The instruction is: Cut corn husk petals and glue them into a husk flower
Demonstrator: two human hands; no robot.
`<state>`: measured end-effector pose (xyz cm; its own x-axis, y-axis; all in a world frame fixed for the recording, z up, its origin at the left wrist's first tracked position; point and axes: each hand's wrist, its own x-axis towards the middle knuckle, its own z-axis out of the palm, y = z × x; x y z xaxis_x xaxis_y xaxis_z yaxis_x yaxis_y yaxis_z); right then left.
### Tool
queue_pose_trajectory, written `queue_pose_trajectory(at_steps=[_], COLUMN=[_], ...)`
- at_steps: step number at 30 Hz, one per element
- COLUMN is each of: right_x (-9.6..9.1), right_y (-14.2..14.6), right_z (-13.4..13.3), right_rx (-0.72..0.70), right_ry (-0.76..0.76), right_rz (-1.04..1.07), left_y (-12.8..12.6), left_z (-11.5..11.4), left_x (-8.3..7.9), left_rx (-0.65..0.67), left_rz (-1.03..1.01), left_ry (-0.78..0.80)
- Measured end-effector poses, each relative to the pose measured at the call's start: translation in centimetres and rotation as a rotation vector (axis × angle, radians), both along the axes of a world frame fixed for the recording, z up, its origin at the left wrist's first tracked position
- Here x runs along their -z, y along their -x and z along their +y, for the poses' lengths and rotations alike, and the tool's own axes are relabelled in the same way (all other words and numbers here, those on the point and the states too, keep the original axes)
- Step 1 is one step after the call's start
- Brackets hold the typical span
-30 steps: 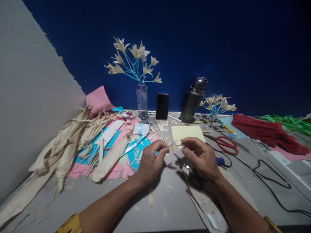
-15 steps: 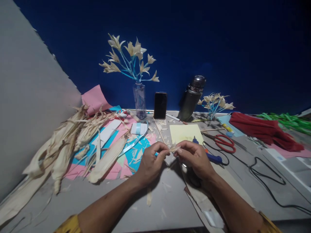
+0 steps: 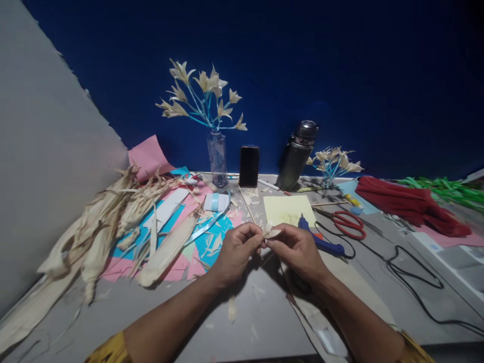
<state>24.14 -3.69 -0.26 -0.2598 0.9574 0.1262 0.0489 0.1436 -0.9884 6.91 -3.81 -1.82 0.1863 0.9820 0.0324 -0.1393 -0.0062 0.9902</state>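
Note:
A small pale piece of dried corn husk (image 3: 270, 232) sits between the fingertips of both hands above the grey table (image 3: 260, 312). My left hand (image 3: 236, 251) pinches its left end with fingers curled. My right hand (image 3: 297, 249) pinches its right end. Just right of my right hand lies a blue glue gun (image 3: 321, 243) with a black cord. A yellow sheet of paper (image 3: 289, 208) lies just beyond the hands.
A heap of corn husks (image 3: 109, 222) and pink and blue paper scraps fill the left. Along the dark blue wall stand a vase of husk flowers (image 3: 217, 156), a phone (image 3: 249, 166) and a flask (image 3: 297, 156). Red scissors (image 3: 350, 222), red cloth (image 3: 412, 206) and cables lie right.
My right hand has shifted left toward my left hand, uncovering the blue glue gun behind it. Both hands keep pinching the husk piece. The view has dropped slightly.

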Motion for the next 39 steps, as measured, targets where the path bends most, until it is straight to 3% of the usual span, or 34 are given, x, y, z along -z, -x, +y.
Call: queue_pose_trajectory(at_steps=[6,11,21,27,32,39], right_x=[0.4,0.9,1.1,1.1,1.2,1.1], right_y=[-0.1,-0.2,-0.1,-0.1,-0.3,-0.2], right_z=[0.0,0.0,-0.1,0.0,0.1,0.1], right_rx=[0.034,0.045,0.044,0.021,-0.034,-0.022], right_ry=[-0.017,-0.010,0.011,0.015,0.022,0.044], right_rz=[-0.062,-0.086,-0.018,-0.002,0.041,0.029], left_y=[-0.1,-0.1,-0.1,-0.3,-0.3,-0.4], left_z=[-0.3,-0.7,-0.8,-0.6,-0.2,-0.2], left_x=[-0.3,-0.5,-1.1,-0.6,-0.1,-0.9], left_rx=[0.030,-0.022,0.037,-0.056,-0.089,-0.070], left_rz=[-0.005,0.099,0.070,0.080,0.033,0.039], left_ry=[-0.003,-0.067,-0.011,-0.039,-0.008,0.088])
